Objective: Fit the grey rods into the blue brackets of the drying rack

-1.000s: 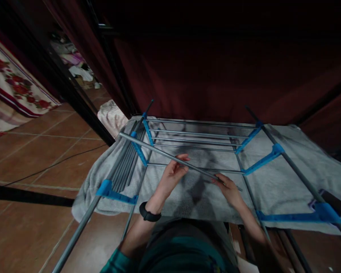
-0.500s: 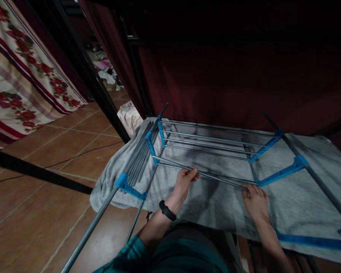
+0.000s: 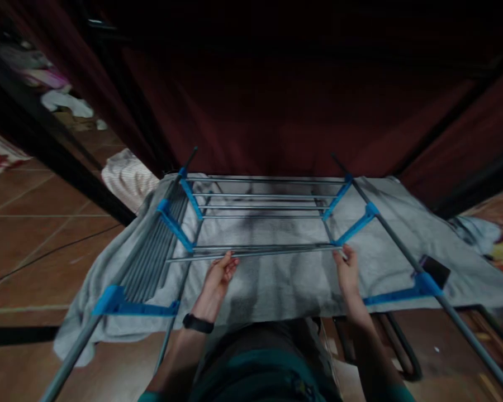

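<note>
A loose grey metal rod (image 3: 276, 253) runs crosswise in front of me, its left end reaching past the side frame. Near its left part, my left hand (image 3: 218, 274) is closed on it in a pinch. My right hand (image 3: 347, 269) has its fingers closed on the rod's right end, beside a blue plastic bracket (image 3: 356, 224). Both hands are at a partly assembled drying rack, with blue brackets and grey tubes. Several rods (image 3: 260, 195) span the rack's far part. Another blue bracket (image 3: 176, 226) slants down toward the rod on the left.
Several loose rods (image 3: 151, 262) lie in a bundle at the left on the grey blanket (image 3: 272, 285). A dark phone (image 3: 435, 270) rests at the right. Behind the rack hangs a dark red curtain (image 3: 268, 123). Tiled floor (image 3: 29, 245) shows at the left.
My view has swung to the right. The rod's left end now sticks out past the left bracket; both hands still hold the rod, the right one near its end.
</note>
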The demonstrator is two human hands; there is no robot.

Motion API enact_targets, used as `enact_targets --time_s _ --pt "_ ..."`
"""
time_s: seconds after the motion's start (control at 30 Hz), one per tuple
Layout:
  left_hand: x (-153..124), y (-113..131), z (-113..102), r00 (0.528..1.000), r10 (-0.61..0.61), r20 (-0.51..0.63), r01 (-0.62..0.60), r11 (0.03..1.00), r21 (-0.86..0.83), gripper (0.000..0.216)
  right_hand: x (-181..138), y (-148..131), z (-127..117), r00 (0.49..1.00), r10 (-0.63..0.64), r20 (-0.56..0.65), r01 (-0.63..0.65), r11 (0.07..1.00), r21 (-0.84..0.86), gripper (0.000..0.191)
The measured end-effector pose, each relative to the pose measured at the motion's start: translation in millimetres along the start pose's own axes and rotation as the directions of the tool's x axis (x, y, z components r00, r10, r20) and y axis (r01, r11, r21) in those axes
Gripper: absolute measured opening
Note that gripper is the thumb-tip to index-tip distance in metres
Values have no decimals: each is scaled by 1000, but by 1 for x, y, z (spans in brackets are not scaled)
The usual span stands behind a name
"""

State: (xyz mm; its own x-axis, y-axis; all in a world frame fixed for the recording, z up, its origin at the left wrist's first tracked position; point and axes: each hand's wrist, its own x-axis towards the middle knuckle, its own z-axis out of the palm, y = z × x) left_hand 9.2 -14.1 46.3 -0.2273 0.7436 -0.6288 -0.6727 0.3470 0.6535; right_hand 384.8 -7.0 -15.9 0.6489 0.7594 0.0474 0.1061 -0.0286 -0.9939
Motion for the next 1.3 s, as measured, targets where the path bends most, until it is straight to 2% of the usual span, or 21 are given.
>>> enact_targets --time_s 0.03,0.1,0.17,0.27,0.57,0.9,1.13,1.3 --pt "1 1 0 1000 -1 6 1 1000 11 17 -2 -4 5 993 105 49 -112 979 173 48" --pt "4 2 0 1000 -7 11 7 1000 24 19 -6 -12 14 964 210 166 -262 866 426 41" --pt "6 2 -1 1000 -27 11 26 999 33 20 -9 -19 21 947 233 223 -318 786 530 37" --pt "7 0 -3 998 -60 -5 60 998 23 22 -12 -25 25 942 240 235 -335 718 610 29" --pt "13 -9 -3 992 -117 -46 119 992 47 21 -14 -33 24 951 181 252 -301 732 611 22" --pt "17 -6 -8 986 -132 -101 133 991 10 28 -14 -34 28 949 233 213 -314 758 572 29" --pt "19 -3 -13 985 -109 -137 104 994 -45 28 -13 -28 27 944 279 175 -328 748 576 36" --pt "22 -5 -18 990 -73 -122 64 995 -70 27 -13 -23 26 937 293 188 -348 746 568 33"
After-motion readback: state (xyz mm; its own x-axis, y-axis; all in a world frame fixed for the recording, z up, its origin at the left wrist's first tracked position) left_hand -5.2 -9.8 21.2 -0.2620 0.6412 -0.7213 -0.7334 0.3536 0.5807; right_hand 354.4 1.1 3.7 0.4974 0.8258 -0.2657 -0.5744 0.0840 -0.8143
